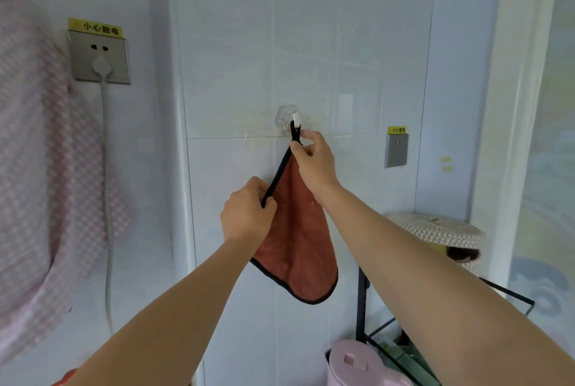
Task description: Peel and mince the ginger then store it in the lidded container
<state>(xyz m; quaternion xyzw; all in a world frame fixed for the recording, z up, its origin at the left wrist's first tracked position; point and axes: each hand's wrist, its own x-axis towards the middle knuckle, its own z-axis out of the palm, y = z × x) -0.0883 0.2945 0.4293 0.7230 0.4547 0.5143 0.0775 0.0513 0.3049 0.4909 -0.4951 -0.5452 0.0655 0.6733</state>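
A white tiled wall (236, 43) filled the frame, with a pink checked cloth (37, 168) draped down the left edge. At centre hung a rust-red hand towel (298, 249), bound in black and flecked with pale crumbs. The person's right hand (314, 165) pinched the towel's black loop (295, 134) at a clear wall hook (292, 121). The left hand (247, 214), fingers curled, gripped the black edge lower down and hid part of it. The right forearm crossed the towel's upper right side. A woven basket (438, 230) stood at right, a plugged wall socket (99, 56) at upper left and a pink lidded tub (354, 360) at bottom. The towel's long axis ran vertically, narrow corner up at the hook, broad rounded end down.
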